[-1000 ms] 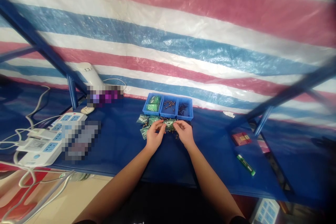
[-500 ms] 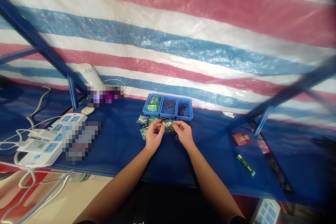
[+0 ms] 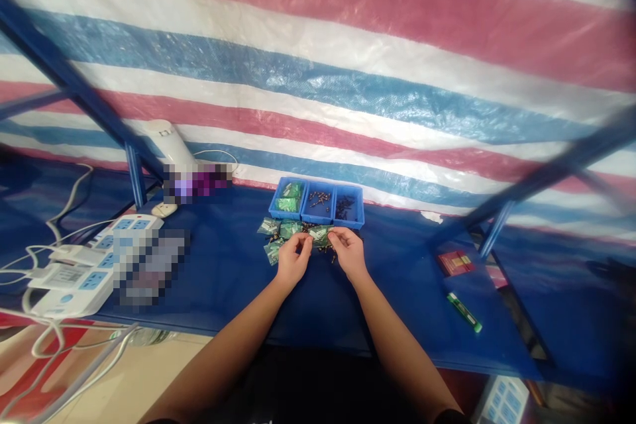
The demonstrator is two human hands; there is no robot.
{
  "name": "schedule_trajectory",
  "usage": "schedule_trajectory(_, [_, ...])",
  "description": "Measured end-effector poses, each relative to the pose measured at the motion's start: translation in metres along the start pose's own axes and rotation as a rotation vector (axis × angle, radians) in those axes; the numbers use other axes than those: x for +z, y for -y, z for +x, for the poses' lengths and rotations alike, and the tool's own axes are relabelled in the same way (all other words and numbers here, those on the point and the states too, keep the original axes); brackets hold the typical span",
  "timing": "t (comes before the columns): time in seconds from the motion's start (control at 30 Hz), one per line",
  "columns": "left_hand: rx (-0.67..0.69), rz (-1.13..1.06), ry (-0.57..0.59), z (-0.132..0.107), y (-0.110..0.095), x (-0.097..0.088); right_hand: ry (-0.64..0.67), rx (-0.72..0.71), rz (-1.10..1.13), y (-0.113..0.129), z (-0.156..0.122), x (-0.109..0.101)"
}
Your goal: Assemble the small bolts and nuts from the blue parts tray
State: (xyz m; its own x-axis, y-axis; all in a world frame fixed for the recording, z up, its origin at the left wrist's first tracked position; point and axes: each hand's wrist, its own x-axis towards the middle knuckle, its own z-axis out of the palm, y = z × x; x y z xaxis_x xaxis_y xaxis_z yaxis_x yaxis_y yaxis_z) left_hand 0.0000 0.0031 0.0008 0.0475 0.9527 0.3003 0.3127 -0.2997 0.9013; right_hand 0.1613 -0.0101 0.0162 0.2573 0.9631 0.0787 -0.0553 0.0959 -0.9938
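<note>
Dark clothing (image 3: 308,384) fills the bottom centre of the frame, with a left forearm (image 3: 226,351) and a right forearm (image 3: 400,338) reaching up from it. At the lower right edge sits a white block with blue socket faces (image 3: 505,401). A blue bench (image 3: 412,265) spans the middle. Right of centre lie a green tube (image 3: 464,312) and, just beyond it, a red box (image 3: 456,263). At the left, a white power strip (image 3: 99,268) carries plugs and pale cables, beside a pixelated patch.

At the centre, the left hand (image 3: 294,258) and right hand (image 3: 349,255) face each other across a small green packet (image 3: 320,236). The left grip is nearly closed, thumb against fingertips at the packet's left edge; the right grip pinches its right edge. More green packets (image 3: 269,226) lie left of the hands, with small loose pieces (image 3: 333,258) around and under them, too small to make out.

Just beyond stand three blue bins (image 3: 318,219) side by side: green packets in the left, brassy pieces (image 3: 320,199) in the middle, dark pieces (image 3: 346,207) in the right. A white cylinder (image 3: 171,144) leans farther off at left. A striped sheet (image 3: 318,79) fills the upper frame.
</note>
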Motion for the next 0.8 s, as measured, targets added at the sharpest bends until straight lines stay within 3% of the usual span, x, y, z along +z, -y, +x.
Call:
schedule_trajectory(0.33, [0.007, 0.080, -0.061, -0.0007, 0.0018, 0.0016, -0.042, -0.050, -0.153, 0.0042, 0.0000, -0.0026])
schedule_trajectory(0.57, [-0.019, -0.065, -0.065, -0.0002, 0.0006, 0.0022, 0.046, 0.044, 0.014, 0.0066, -0.0019, -0.0003])
schedule_trajectory(0.67, [0.040, -0.156, -0.057, -0.0023, 0.0018, 0.0005, 0.052, 0.040, 0.044, 0.0069, -0.0018, -0.0013])
schedule_trajectory(0.8, [0.108, -0.112, -0.084, -0.0044, 0.0045, -0.0037, 0.014, 0.039, 0.019, 0.0078, -0.0007, -0.0039])
